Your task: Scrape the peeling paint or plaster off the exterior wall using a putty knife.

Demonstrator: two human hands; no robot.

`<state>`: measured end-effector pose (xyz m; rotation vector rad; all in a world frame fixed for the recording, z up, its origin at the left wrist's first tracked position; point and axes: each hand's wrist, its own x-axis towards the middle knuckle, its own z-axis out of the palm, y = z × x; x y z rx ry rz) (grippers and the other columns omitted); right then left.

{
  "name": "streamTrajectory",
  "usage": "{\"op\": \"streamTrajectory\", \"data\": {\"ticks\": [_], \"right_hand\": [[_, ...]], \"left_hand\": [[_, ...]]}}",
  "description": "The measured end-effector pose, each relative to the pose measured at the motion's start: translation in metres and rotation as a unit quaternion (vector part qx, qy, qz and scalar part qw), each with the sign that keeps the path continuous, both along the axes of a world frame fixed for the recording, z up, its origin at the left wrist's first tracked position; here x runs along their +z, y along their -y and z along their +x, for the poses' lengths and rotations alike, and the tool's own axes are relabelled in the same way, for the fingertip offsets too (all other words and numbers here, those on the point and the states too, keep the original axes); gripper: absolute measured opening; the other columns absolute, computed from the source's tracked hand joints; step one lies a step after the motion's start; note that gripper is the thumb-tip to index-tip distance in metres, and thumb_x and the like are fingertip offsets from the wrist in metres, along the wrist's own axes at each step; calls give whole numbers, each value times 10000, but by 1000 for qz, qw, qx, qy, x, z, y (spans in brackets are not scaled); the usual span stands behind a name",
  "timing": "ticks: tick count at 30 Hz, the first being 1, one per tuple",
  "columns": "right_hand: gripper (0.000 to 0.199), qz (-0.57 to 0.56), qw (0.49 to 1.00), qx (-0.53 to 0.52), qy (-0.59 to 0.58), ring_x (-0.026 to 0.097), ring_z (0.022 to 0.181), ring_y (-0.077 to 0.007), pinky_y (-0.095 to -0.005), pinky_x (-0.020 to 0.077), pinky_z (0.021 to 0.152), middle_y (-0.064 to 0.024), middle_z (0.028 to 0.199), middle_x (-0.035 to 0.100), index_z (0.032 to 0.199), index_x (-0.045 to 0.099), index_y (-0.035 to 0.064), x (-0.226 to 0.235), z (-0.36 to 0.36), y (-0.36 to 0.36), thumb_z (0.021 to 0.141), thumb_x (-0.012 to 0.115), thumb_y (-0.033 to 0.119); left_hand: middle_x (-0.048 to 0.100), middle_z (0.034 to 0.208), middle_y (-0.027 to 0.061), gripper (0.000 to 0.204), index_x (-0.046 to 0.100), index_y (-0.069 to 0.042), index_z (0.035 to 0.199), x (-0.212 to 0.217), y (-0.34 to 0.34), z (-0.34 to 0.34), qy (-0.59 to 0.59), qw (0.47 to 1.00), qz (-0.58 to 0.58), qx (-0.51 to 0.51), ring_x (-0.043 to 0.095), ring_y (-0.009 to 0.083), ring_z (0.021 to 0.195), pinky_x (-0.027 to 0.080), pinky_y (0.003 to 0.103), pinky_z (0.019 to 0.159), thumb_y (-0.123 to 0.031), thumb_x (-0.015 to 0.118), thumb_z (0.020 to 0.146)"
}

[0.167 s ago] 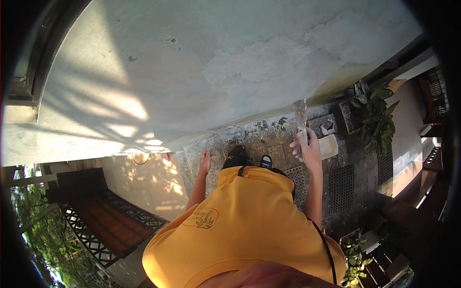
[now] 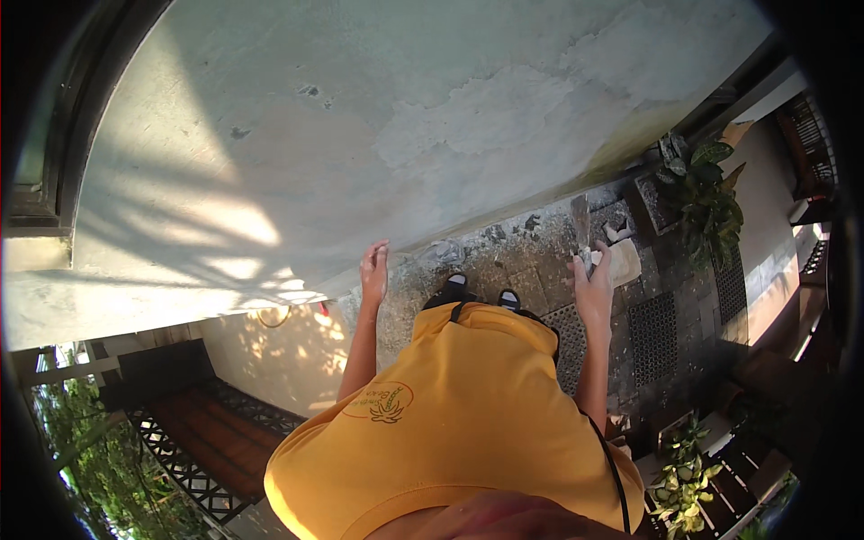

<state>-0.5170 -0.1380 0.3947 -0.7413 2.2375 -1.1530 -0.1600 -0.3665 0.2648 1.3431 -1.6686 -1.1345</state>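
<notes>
My right hand (image 2: 596, 281) is closed round the handle of a putty knife (image 2: 582, 219). The wide flat blade points away from me, above the paving near the foot of the wall. My left hand (image 2: 373, 270) is raised in front of the wall's lower edge, its fingers loosely stretched and nothing visible in them. Ahead stands the pale grey-green wall (image 2: 297, 153), with lighter rough-edged patches (image 2: 486, 117) and a few small dark chips in its surface.
White flakes and debris (image 2: 495, 234) lie along the wall's foot. Beyond my right hand, a whitish bag-like object (image 2: 616, 261) rests on the paving (image 2: 531, 274). A leafy plant (image 2: 706, 202) stands at the right. A dark bench with lattice sides (image 2: 207, 427) is at the lower left.
My left hand has risen away from my side toward the wall. My right hand, still with the putty knife, has shifted slightly right and down. My feet show more apart.
</notes>
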Motion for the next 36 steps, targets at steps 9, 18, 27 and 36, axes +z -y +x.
{"op": "streamTrajectory", "data": {"ticks": [9, 18, 27, 36], "right_hand": [[495, -407, 823, -21, 397, 631, 907, -206, -305, 530, 707, -187, 1163, 568, 1295, 394, 15, 64, 48, 76, 948, 478, 358], [462, -215, 953, -43, 209, 657, 850, -258, -327, 509, 664, -119, 826, 680, 1016, 589, -11, 51, 76, 136, 841, 633, 414], [325, -191, 963, -50, -182, 566, 691, -256, -357, 466, 686, -109, 780, 569, 986, 550, -18, -46, 61, 151, 904, 544, 297], [135, -514, 793, -308, 109, 523, 734, -62, -232, 431, 657, -34, 788, 537, 981, 468, 54, 18, 86, 249, 913, 559, 128]], "left_hand": [[567, 841, 131, 146, 555, 22, 929, 244, 65, 7, -101, 896, -432, -14, 546, 206, 721, 484, 326, 645, 3, 424, 867], [531, 861, 136, 134, 461, -3, 911, 300, 155, 73, -159, 705, -688, 67, 511, 198, 721, 477, 303, 622, -123, 427, 863], [543, 796, 109, 105, 516, 38, 823, 297, 199, 63, -170, 620, -762, 80, 511, 174, 696, 427, 233, 551, -45, 453, 830], [506, 810, 66, 67, 524, 13, 839, 297, 196, 59, -150, 642, -749, 63, 489, 139, 723, 415, 224, 610, -22, 467, 831]]}}
